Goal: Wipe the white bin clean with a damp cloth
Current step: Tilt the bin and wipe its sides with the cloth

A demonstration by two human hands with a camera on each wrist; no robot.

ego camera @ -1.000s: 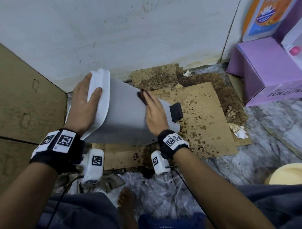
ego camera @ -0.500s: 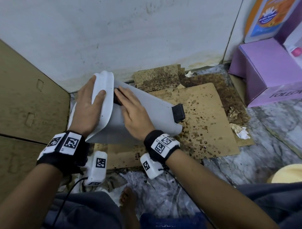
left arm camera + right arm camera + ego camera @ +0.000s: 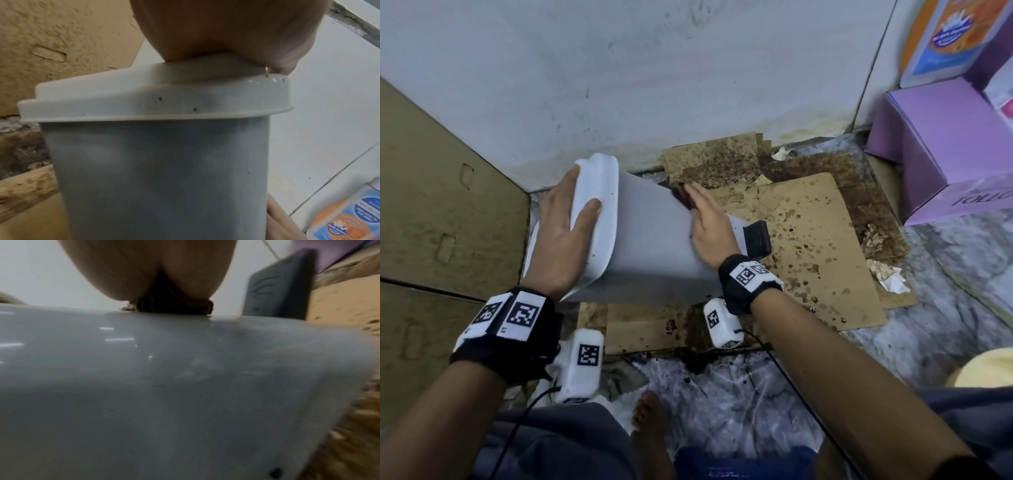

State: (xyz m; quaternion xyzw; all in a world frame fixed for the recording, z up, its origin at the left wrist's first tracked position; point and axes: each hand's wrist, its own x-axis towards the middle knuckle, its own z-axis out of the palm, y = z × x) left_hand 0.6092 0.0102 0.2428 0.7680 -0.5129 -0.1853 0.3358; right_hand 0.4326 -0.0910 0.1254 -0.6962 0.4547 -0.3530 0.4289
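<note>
Far left of the head view is a big sheet of brown corrugated cardboard, standing up against the pale wall. Just right of it my left hand is wrapped over the lid end of the white plastic bin, thumb lying across the lid's white rim, fingers curled round its far side, so it's properly gripping that end. In the left wrist view the rim has a few little brown specks on it.

The bin sits in the middle of the frame, tipped over at a slant: lid end up and to the left, base end down and to the right over the floor. Its black pedal sticks out at the base end.

My right hand lies on the upper side of the bin with fingers out fairly straight, pressing a dark brownish cloth flat against the plastic. The cloth pokes out past my fingertips, and the right wrist view shows it squashed under my palm.

Below and right of the bin is a flat piece of brown cardboard spattered with dark spots, lying on the grey marbled floor. Crumpled bits of paper sit at its right edge. Upper right there's a purple cardboard box.
</note>
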